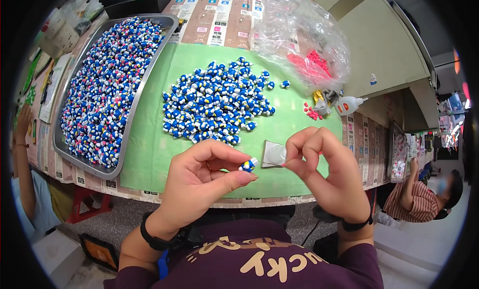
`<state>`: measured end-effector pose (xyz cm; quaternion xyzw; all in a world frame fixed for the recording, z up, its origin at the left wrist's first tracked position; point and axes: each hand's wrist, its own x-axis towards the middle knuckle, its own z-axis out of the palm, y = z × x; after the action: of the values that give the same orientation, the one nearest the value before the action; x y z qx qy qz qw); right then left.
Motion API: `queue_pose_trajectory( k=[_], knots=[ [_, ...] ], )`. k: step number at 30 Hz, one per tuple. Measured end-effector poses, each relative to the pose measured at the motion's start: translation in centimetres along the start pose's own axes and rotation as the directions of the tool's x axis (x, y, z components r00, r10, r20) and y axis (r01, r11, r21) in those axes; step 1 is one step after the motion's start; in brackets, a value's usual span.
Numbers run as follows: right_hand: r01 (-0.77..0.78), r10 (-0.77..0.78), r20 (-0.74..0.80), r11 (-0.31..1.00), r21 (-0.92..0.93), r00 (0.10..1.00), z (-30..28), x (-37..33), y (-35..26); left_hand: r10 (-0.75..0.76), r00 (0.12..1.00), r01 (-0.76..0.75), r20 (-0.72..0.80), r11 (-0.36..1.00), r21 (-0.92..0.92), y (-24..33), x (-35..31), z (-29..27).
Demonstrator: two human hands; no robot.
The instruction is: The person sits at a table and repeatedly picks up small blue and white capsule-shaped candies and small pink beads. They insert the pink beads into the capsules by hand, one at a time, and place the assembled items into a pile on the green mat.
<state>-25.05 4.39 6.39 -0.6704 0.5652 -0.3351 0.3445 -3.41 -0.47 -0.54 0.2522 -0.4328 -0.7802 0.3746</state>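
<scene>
Between the thumb and fingers of my left hand is a small blue and white figurine with a touch of yellow. My right hand, a short way to its right, pinches a tiny pink piece at the fingertips. Just beside those fingertips stands a small round whitish cup on a square pad, partly covered by the hand. Beyond both hands, a heap of similar blue and white figurines lies on the green mat.
A metal tray full of figurines stands at left. Loose pink pieces, a crumpled foil tube and a white squeeze bottle lie at right. Behind is a clear plastic bag with pink pieces. Other people sit at both sides.
</scene>
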Motion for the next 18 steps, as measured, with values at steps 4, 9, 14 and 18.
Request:
queue_pose_trajectory(
  k=[4, 9, 14, 18],
  knots=[
    [0.063, -0.064, 0.006, 0.993, 0.103, 0.998, 1.0, -0.1, -0.8, 0.085, 0.996, -0.085, 0.004, 0.995, 0.054, -0.1, 0.1, 0.9],
    [0.101, -0.091, -0.115, 0.991, 0.088, 0.989, 2.4, -0.4, -0.7, 0.185, 0.983, -0.182, -0.003, 0.97, 0.16, -0.1, -0.1, 1.6],
    [0.115, -0.102, -0.187, 0.992, 0.056, 0.977, 3.5, -0.7, -0.4, 0.503, 0.861, -0.458, 0.076, 0.702, 0.545, -0.5, 0.0, 1.9],
    [0.103, -0.07, -0.224, 0.984, 0.143, 0.972, 3.8, -0.8, -0.2, 0.543, 0.835, -0.497, 0.089, 0.674, 0.546, -0.3, 0.0, 2.1]
  ],
)
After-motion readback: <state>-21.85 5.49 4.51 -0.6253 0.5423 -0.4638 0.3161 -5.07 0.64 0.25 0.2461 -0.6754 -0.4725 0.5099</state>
